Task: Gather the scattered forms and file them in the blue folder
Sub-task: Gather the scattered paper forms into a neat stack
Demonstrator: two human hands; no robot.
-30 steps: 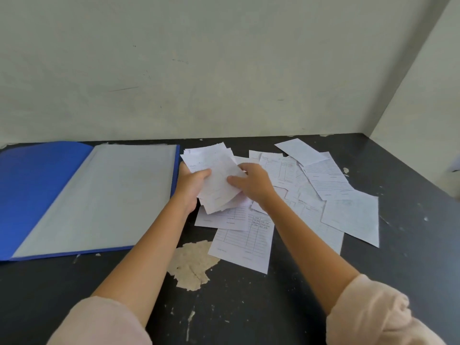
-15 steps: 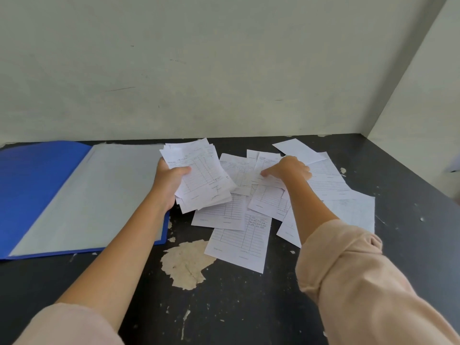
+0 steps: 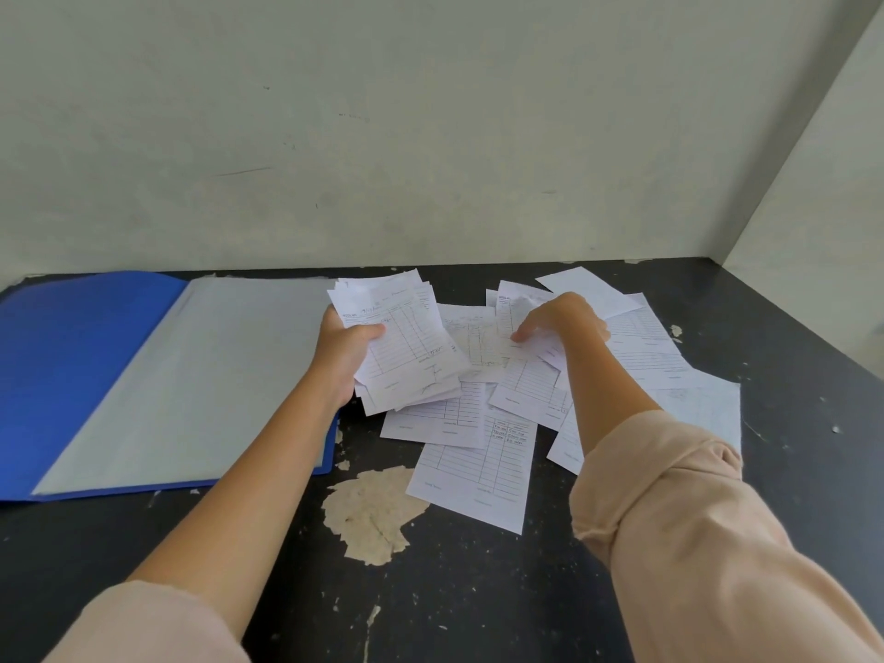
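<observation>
The blue folder lies open at the left of the black table, its right half showing a pale grey sheet. My left hand grips a stack of gathered forms just off the folder's right edge, thumb on top. Several loose white forms lie scattered to the right. My right hand reaches into the back of that pile with curled fingers pinching a form lifted at its edge. More forms spread out past my right arm.
The table is black with a large patch of peeled tan surface near the front centre. A pale wall stands close behind the table, and another wall closes the right side.
My right hand left the stack and moved right and back into the loose pile, where it now takes hold of a form. My left hand carried the stack slightly left, toward the folder's edge.
</observation>
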